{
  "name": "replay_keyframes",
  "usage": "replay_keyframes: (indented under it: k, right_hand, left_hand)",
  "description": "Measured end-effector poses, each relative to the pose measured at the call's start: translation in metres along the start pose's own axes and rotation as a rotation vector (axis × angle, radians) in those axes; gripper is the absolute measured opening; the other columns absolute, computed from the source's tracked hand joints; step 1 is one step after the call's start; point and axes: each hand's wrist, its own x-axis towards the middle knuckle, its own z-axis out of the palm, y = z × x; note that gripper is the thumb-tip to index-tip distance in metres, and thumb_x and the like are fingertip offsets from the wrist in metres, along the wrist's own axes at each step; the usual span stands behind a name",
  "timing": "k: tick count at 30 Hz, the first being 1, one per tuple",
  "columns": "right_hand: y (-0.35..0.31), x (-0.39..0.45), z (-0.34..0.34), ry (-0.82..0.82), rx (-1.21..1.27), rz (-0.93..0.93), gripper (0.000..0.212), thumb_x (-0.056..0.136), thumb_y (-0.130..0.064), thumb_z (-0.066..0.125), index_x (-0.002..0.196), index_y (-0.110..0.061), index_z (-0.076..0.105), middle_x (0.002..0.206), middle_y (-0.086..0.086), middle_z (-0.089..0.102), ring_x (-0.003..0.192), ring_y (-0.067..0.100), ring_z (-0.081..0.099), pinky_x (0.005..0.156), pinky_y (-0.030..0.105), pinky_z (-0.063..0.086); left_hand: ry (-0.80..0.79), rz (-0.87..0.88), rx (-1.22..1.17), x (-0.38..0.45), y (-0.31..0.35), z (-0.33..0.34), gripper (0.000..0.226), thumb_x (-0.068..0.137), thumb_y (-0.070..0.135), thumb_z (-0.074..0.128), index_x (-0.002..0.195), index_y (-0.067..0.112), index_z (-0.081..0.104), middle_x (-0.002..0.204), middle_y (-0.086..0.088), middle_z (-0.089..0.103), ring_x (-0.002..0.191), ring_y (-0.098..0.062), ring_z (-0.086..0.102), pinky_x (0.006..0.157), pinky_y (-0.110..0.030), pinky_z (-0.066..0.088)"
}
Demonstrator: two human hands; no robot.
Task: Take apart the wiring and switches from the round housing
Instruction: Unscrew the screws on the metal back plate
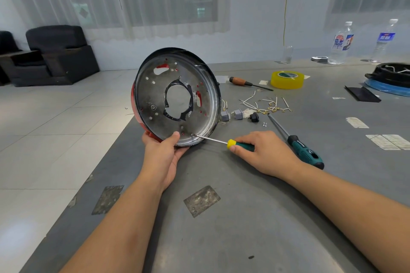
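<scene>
The round housing [155, 95] stands on its edge on the grey table, its bare metal inside facing me, red on the outside, with a large central hole. My left hand [165, 148] grips its lower rim, thumb inside. My right hand [261, 150] holds a small screwdriver [233, 143] with a green and yellow handle. Its tip touches the inside of the housing near the bottom rim. Behind the housing lie loose white wires [264, 104], two grey switches [231, 115] and a black switch [254, 117].
A large green screwdriver [297, 143] lies right of my right hand. Further back are a wooden-handled screwdriver [248, 82], a yellow tape roll [287, 79], a black and blue round part [390, 80] and two water bottles [340, 43]. The table's edge runs diagonally on the left.
</scene>
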Motion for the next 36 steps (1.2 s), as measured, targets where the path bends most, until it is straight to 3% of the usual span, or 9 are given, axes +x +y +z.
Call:
replay_keyframes:
  k: [11, 17, 20, 24, 27, 29, 31, 34, 36]
  right_hand:
    - [-0.005, -0.001, -0.003, -0.028, -0.15, -0.047, 0.05, 0.097, -0.066, 0.043, 0.13, -0.036, 0.066, 0.108, -0.004, 0.069, 0.104, 0.019, 0.062, 0.082, 0.04, 0.055]
    - [-0.008, -0.002, -0.009, 0.127, -0.39, -0.187, 0.043, 0.096, -0.064, 0.047, 0.127, -0.041, 0.066, 0.096, -0.009, 0.063, 0.093, 0.017, 0.063, 0.059, 0.028, 0.039]
    - [-0.008, -0.004, -0.014, 0.162, -0.444, -0.221, 0.043, 0.096, -0.063, 0.049, 0.129, -0.041, 0.064, 0.101, -0.007, 0.062, 0.087, 0.02, 0.064, 0.057, 0.029, 0.043]
    - [-0.016, -0.006, -0.012, 0.056, -0.469, -0.159, 0.046, 0.099, -0.064, 0.04, 0.136, -0.042, 0.054, 0.112, -0.005, 0.056, 0.086, 0.025, 0.066, 0.066, 0.035, 0.052]
    - [-0.024, -0.007, -0.013, 0.132, -0.12, -0.042, 0.041, 0.094, -0.055, 0.046, 0.126, -0.038, 0.064, 0.106, -0.009, 0.059, 0.094, 0.018, 0.062, 0.08, 0.037, 0.053]
    - [-0.024, -0.006, -0.014, 0.19, 0.173, 0.066, 0.035, 0.086, -0.043, 0.048, 0.115, -0.038, 0.067, 0.097, -0.016, 0.062, 0.092, 0.007, 0.06, 0.08, 0.03, 0.051]
    - [-0.021, -0.004, -0.014, 0.215, 0.468, 0.194, 0.023, 0.087, -0.03, 0.058, 0.106, -0.039, 0.067, 0.092, -0.016, 0.066, 0.083, 0.009, 0.069, 0.076, 0.028, 0.057]
    - [-0.02, -0.003, -0.012, 0.211, 1.038, 0.398, 0.02, 0.087, -0.016, 0.078, 0.104, -0.025, 0.072, 0.106, 0.0, 0.069, 0.082, 0.021, 0.077, 0.078, 0.037, 0.064]
    - [-0.023, -0.004, -0.01, 0.221, 1.329, 0.502, 0.026, 0.083, -0.017, 0.084, 0.105, -0.01, 0.072, 0.114, 0.015, 0.067, 0.087, 0.025, 0.077, 0.079, 0.033, 0.063]
  left_hand:
    - [-0.018, 0.048, 0.062, 0.0, -0.002, -0.001, 0.056, 0.099, -0.013, 0.057, 0.143, 0.015, 0.036, 0.143, -0.009, 0.058, 0.122, -0.034, 0.066, 0.082, -0.049, 0.065]
    - [-0.076, 0.126, 0.167, 0.001, -0.007, -0.003, 0.062, 0.098, -0.015, 0.056, 0.145, 0.019, 0.035, 0.13, 0.005, 0.062, 0.117, -0.024, 0.069, 0.084, -0.046, 0.064]
    - [-0.092, 0.139, 0.184, 0.002, -0.009, -0.003, 0.062, 0.098, -0.014, 0.057, 0.144, 0.021, 0.036, 0.13, 0.006, 0.063, 0.114, -0.02, 0.07, 0.079, -0.041, 0.065]
    - [-0.102, 0.143, 0.188, 0.003, -0.01, -0.004, 0.063, 0.097, -0.015, 0.057, 0.14, 0.026, 0.037, 0.129, 0.007, 0.063, 0.113, -0.019, 0.071, 0.08, -0.04, 0.064]
    - [-0.097, 0.151, 0.201, 0.004, -0.011, -0.004, 0.063, 0.096, -0.016, 0.055, 0.139, 0.027, 0.036, 0.13, 0.006, 0.062, 0.113, -0.019, 0.07, 0.079, -0.039, 0.064]
    - [-0.089, 0.161, 0.22, 0.004, -0.011, -0.004, 0.064, 0.096, -0.016, 0.054, 0.138, 0.028, 0.036, 0.129, 0.004, 0.062, 0.113, -0.018, 0.069, 0.078, -0.037, 0.064]
    - [-0.08, 0.165, 0.228, 0.005, -0.012, -0.005, 0.064, 0.096, -0.016, 0.054, 0.137, 0.029, 0.036, 0.128, 0.005, 0.062, 0.112, -0.018, 0.069, 0.077, -0.036, 0.064]
    - [-0.069, 0.176, 0.237, 0.006, -0.012, -0.005, 0.064, 0.096, -0.016, 0.054, 0.137, 0.029, 0.035, 0.129, 0.006, 0.06, 0.117, -0.021, 0.067, 0.082, -0.04, 0.064]
    - [-0.063, 0.181, 0.249, 0.007, -0.013, -0.005, 0.064, 0.095, -0.016, 0.054, 0.136, 0.03, 0.034, 0.13, 0.005, 0.059, 0.119, -0.022, 0.066, 0.087, -0.044, 0.063]
